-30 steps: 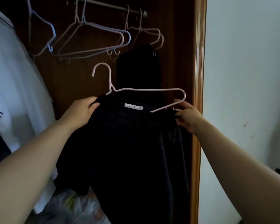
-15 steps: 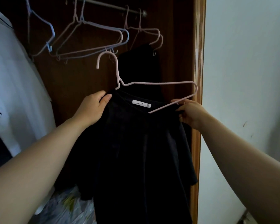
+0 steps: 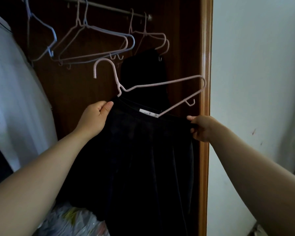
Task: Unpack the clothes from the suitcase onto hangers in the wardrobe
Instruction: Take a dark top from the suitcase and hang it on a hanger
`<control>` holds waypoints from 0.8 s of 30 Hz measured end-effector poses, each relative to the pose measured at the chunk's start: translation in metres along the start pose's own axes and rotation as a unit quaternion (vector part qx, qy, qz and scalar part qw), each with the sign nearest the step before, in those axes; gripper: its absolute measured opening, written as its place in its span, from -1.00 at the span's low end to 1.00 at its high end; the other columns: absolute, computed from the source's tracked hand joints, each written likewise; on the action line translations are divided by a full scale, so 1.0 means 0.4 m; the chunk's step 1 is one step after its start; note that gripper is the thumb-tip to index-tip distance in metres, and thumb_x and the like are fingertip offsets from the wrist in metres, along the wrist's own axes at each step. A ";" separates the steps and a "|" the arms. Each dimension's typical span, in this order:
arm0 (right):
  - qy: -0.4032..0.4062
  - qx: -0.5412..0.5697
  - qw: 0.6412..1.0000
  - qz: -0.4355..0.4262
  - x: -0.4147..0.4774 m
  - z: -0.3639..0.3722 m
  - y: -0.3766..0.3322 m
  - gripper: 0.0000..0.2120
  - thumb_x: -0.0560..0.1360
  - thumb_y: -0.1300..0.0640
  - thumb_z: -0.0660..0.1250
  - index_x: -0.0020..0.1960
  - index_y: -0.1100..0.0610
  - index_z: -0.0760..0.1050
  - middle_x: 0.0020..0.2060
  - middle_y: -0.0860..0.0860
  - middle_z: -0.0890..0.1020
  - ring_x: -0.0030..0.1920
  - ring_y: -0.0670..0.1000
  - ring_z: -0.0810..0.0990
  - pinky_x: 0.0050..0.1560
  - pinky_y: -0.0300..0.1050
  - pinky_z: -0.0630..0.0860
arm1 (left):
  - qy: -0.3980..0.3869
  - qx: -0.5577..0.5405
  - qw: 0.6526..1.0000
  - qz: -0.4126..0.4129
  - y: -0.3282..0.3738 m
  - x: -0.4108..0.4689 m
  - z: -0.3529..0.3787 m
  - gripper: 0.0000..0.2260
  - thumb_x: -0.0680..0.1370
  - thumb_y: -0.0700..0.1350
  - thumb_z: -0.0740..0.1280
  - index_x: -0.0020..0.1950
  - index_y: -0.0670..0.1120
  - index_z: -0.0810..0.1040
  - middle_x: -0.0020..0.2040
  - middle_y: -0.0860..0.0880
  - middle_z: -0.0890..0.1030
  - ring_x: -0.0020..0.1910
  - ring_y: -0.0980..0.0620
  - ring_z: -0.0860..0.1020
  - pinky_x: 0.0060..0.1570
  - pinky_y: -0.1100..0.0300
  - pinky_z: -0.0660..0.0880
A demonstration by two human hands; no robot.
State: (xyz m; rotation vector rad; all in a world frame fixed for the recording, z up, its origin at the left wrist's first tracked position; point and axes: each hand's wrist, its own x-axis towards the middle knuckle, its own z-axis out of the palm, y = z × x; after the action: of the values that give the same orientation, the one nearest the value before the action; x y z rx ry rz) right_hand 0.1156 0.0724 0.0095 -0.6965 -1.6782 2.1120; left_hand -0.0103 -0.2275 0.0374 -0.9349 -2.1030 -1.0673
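A black shirt (image 3: 143, 159) with a white neck label hangs in front of the open wardrobe. My left hand (image 3: 96, 119) pinches its left shoulder at the collar. My right hand (image 3: 202, 127) grips its right shoulder. A pink hanger (image 3: 162, 85) sticks up out of the neck opening, tilted, its left arm hidden inside the shirt and its right arm bare above the cloth. Its hook is free, below the wardrobe rail (image 3: 112, 8).
Several empty pink and blue hangers (image 3: 92, 40) hang on the rail. A dark garment (image 3: 143, 77) hangs behind the shirt. A white garment (image 3: 15, 99) fills the left side. The wooden wardrobe frame (image 3: 205, 116) stands right, a plastic bag (image 3: 71, 222) lies below.
The hanger's right end has risen further out of the collar and the hanger tilts more. Both hands keep hold of the shirt's shoulders, which have shifted slightly right and up.
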 end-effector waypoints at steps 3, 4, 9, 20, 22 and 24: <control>-0.003 0.014 1.000 0.005 -0.009 -0.003 -0.012 -0.69 0.59 0.26 0.08 -0.14 0.06 0.55 -0.21 0.02 0.51 -0.40 -0.10 0.33 -0.41 -0.32 0.26 | -0.038 0.028 0.999 0.009 -0.018 -0.006 -0.013 -0.62 0.63 0.05 0.15 -0.23 -0.19 0.48 -0.40 -0.15 0.46 -0.37 -0.09 0.47 -0.37 0.15 0.30; 0.001 0.014 1.000 0.005 -0.011 -0.006 -0.020 -0.69 0.59 0.27 0.09 -0.12 0.07 0.57 -0.19 0.03 0.52 -0.39 -0.09 0.35 -0.42 -0.33 0.29 | -0.049 0.047 0.998 0.010 -0.030 -0.008 -0.018 -0.62 0.63 0.05 0.15 -0.26 -0.17 0.46 -0.40 -0.12 0.46 -0.39 -0.06 0.46 -0.38 0.15 0.30; 0.008 -0.015 0.998 -0.062 -0.023 0.011 -0.038 -0.71 0.57 0.32 0.14 0.02 0.07 0.59 -0.09 0.06 0.50 -0.35 -0.04 0.41 -0.53 -0.27 0.40 | -0.041 0.103 0.994 -0.006 -0.073 -0.012 -0.033 -0.64 0.62 0.02 0.18 -0.33 -0.10 0.34 -0.41 -0.12 0.46 -0.43 -0.04 0.42 -0.39 0.15 0.29; -0.088 -0.213 0.887 -0.400 -0.050 0.045 -0.051 -0.60 0.51 0.43 0.23 0.20 0.02 0.50 0.06 -0.03 0.57 -0.05 -0.06 0.59 -0.29 -0.33 0.54 | -0.041 0.135 0.990 -0.032 -0.118 -0.016 -0.084 -0.69 0.64 0.01 0.13 -0.20 -0.16 0.40 -0.32 -0.12 0.51 -0.32 -0.09 0.49 -0.28 0.04 0.39; -0.055 -0.277 0.863 -0.420 -0.043 0.043 -0.056 -0.62 0.51 0.40 0.23 0.18 0.00 0.50 0.03 -0.02 0.57 -0.03 -0.09 0.56 -0.25 -0.36 0.49 | -0.054 0.124 0.991 -0.015 -0.101 -0.010 -0.082 -0.71 0.64 0.00 0.12 -0.21 -0.10 0.38 -0.30 -0.09 0.51 -0.32 -0.03 0.49 -0.29 0.06 0.39; -0.024 -0.340 0.843 -0.415 -0.034 0.039 -0.061 -0.61 0.50 0.40 0.22 0.17 -0.02 0.51 0.03 -0.04 0.57 0.00 -0.10 0.54 -0.19 -0.35 0.43 | -0.064 0.128 0.990 0.019 -0.078 -0.005 -0.077 -0.71 0.64 -0.02 0.12 -0.27 -0.03 0.31 -0.33 -0.07 0.49 -0.34 0.00 0.48 -0.35 0.10 0.34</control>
State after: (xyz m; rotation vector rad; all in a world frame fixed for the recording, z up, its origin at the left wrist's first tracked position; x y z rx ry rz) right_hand 0.1170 0.0581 0.0382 -0.0099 -2.2169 0.9275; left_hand -0.0284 -0.2674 0.0380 -0.9327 -2.2523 -0.7135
